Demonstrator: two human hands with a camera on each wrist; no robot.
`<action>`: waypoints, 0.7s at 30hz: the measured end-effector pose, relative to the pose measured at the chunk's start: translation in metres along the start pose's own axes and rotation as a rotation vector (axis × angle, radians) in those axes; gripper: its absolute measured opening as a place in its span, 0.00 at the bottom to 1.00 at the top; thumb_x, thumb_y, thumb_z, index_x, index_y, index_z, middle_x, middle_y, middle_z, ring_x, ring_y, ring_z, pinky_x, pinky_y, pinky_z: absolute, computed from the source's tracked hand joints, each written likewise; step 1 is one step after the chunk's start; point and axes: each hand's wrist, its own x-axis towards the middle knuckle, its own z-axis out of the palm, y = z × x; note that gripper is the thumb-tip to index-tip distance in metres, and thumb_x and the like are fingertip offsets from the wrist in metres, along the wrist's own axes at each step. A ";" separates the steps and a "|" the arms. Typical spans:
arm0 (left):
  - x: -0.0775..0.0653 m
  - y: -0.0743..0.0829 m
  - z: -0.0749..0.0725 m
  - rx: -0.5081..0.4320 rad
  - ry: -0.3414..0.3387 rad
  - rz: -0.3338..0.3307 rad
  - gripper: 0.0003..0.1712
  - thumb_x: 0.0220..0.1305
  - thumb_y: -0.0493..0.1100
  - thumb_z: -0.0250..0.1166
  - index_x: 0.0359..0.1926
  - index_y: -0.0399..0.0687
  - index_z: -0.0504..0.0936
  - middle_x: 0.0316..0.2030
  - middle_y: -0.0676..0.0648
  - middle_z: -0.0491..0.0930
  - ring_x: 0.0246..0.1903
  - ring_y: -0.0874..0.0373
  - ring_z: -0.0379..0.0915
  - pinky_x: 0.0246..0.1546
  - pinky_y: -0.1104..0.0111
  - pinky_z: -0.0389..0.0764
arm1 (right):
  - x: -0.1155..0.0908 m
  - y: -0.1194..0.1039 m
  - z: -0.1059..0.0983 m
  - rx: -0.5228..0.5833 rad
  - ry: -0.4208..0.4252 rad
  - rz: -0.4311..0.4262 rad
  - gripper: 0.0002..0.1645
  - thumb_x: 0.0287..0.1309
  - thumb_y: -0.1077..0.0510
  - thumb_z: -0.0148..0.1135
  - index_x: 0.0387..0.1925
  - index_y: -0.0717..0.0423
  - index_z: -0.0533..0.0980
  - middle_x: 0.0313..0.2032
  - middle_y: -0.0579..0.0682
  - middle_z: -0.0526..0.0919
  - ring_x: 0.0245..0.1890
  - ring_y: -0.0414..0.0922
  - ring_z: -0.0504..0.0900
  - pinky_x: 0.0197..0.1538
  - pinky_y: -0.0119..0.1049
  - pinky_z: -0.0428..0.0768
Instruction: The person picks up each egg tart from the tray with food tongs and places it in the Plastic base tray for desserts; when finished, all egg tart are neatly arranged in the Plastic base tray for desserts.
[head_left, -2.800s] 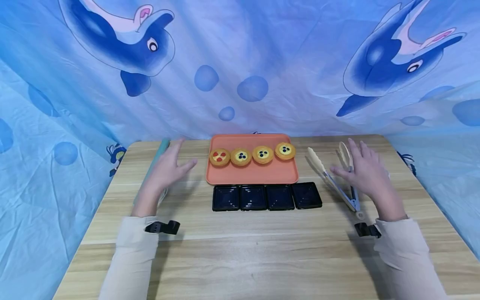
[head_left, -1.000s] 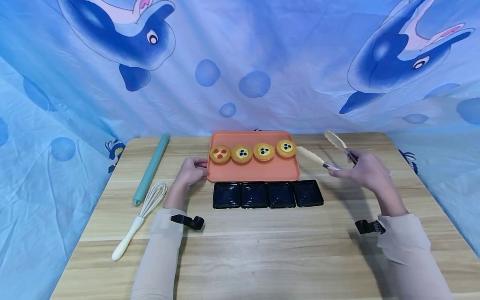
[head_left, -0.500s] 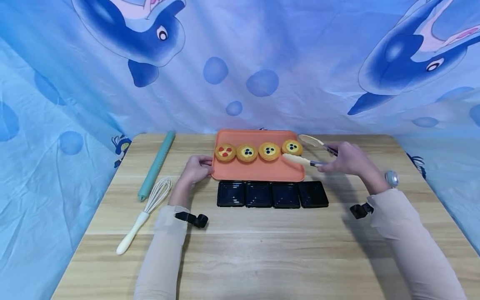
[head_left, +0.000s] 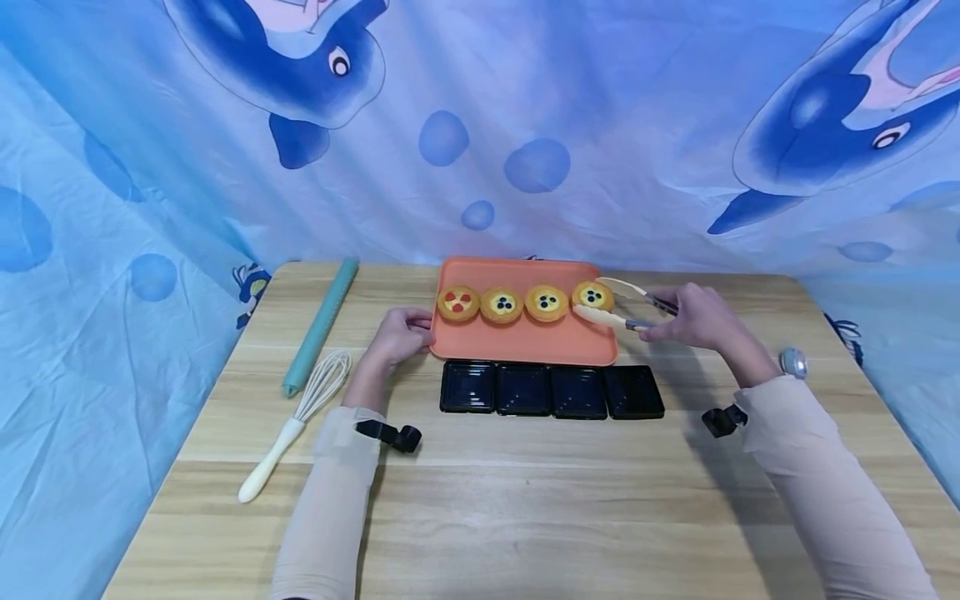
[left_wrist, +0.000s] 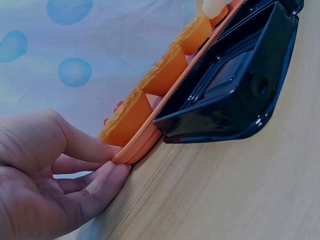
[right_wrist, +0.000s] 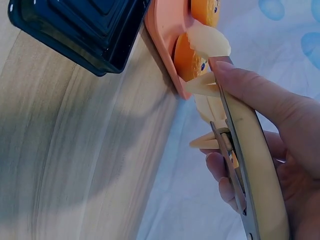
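At the right edge of the coral tray (head_left: 525, 343): blueberry-topped tart (head_left: 592, 295), last in a row of four, flanked by the cream tips of the tongs (right_wrist: 252, 150). Tips spread apart, one to either side (contact with the crust: cannot tell). Right hand (head_left: 697, 317): clasped around the tongs' arms. Left hand (head_left: 397, 336): thumb and fingers pinched on the tray's left rim. Along the near side, just beside the tray: square black containers (head_left: 467, 386), four in a row. Step in hand, as judged: lining up the tongs on the tart. Next move: probably calls for an even, gentle squeeze, then a level lift, with tray braced. Risk: dented crust or slipped grip.
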 end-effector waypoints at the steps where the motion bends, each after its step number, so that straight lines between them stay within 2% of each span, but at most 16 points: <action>1: 0.000 0.000 0.001 0.000 -0.002 0.001 0.27 0.58 0.24 0.61 0.61 0.29 0.73 0.51 0.33 0.76 0.44 0.48 0.77 0.35 0.68 0.85 | -0.001 0.001 0.000 0.001 0.005 -0.005 0.50 0.43 0.45 0.80 0.64 0.65 0.73 0.46 0.66 0.82 0.23 0.49 0.68 0.26 0.40 0.66; 7: 0.002 -0.002 0.003 0.008 -0.001 0.010 0.27 0.58 0.24 0.61 0.61 0.29 0.72 0.50 0.34 0.76 0.43 0.49 0.77 0.35 0.68 0.85 | -0.006 0.001 -0.002 -0.003 0.006 -0.012 0.50 0.44 0.43 0.80 0.63 0.65 0.73 0.46 0.66 0.83 0.26 0.50 0.70 0.28 0.40 0.67; 10: 0.003 -0.002 0.003 0.007 -0.004 0.010 0.28 0.58 0.24 0.61 0.62 0.29 0.72 0.51 0.34 0.75 0.44 0.48 0.77 0.35 0.67 0.85 | -0.010 0.000 -0.006 0.000 0.006 -0.011 0.51 0.45 0.41 0.79 0.63 0.67 0.72 0.44 0.67 0.83 0.24 0.49 0.68 0.28 0.40 0.67; 12: 0.003 -0.002 0.003 0.002 -0.005 0.005 0.28 0.58 0.23 0.61 0.62 0.29 0.72 0.51 0.33 0.75 0.45 0.47 0.77 0.36 0.67 0.86 | -0.016 -0.001 -0.010 -0.006 0.019 -0.021 0.50 0.45 0.40 0.79 0.62 0.68 0.73 0.36 0.64 0.83 0.21 0.47 0.66 0.27 0.39 0.66; 15: 0.004 -0.002 0.002 0.004 -0.008 0.004 0.28 0.59 0.24 0.61 0.62 0.29 0.72 0.51 0.33 0.75 0.45 0.46 0.77 0.36 0.66 0.86 | -0.028 -0.002 -0.018 -0.015 0.032 -0.031 0.51 0.45 0.38 0.78 0.63 0.67 0.73 0.33 0.61 0.83 0.20 0.47 0.64 0.28 0.39 0.66; 19: 0.003 -0.002 0.001 0.016 -0.013 0.004 0.27 0.60 0.25 0.61 0.62 0.29 0.72 0.52 0.32 0.75 0.45 0.46 0.78 0.37 0.67 0.86 | -0.051 -0.004 -0.028 0.001 0.031 -0.017 0.52 0.45 0.37 0.78 0.64 0.64 0.73 0.22 0.54 0.77 0.18 0.44 0.63 0.25 0.37 0.66; 21: 0.002 -0.001 0.000 0.015 -0.013 0.002 0.27 0.61 0.25 0.61 0.62 0.28 0.72 0.52 0.32 0.75 0.45 0.46 0.78 0.37 0.67 0.86 | -0.064 -0.003 -0.030 0.018 0.032 -0.013 0.51 0.45 0.39 0.78 0.64 0.65 0.73 0.17 0.50 0.70 0.16 0.41 0.59 0.21 0.36 0.63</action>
